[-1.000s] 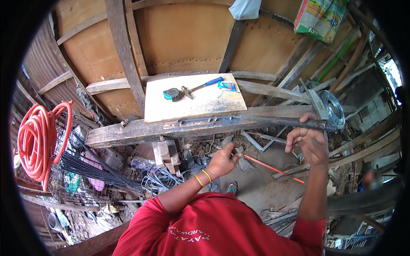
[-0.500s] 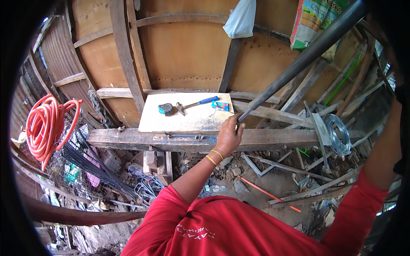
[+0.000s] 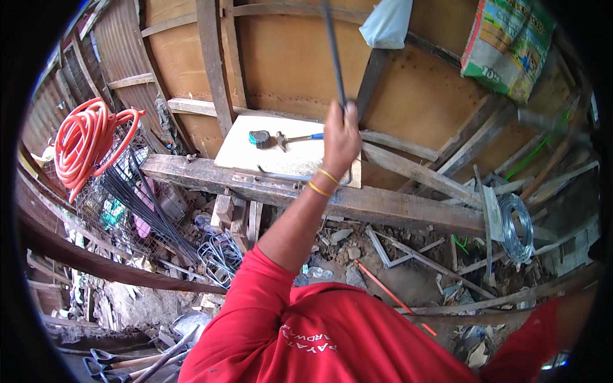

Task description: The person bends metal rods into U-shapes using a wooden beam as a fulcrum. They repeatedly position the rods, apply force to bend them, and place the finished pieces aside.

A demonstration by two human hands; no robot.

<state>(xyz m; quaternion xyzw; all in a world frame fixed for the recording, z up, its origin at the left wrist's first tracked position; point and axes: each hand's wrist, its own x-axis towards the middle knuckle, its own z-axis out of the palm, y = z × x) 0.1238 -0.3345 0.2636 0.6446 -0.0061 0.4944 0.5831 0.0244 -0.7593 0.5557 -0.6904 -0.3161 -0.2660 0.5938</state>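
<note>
Swung from its rightward slant half a second ago, the dark rod (image 3: 334,57) now stands nearly upright in the head view, rising from the left hand (image 3: 342,139), whose fingers curl around it before the pale board (image 3: 297,163). Hammer (image 3: 281,142) and tape measure (image 3: 260,139) lie left of that hand. The right hand is beyond the frame; its state cannot be told.
</note>
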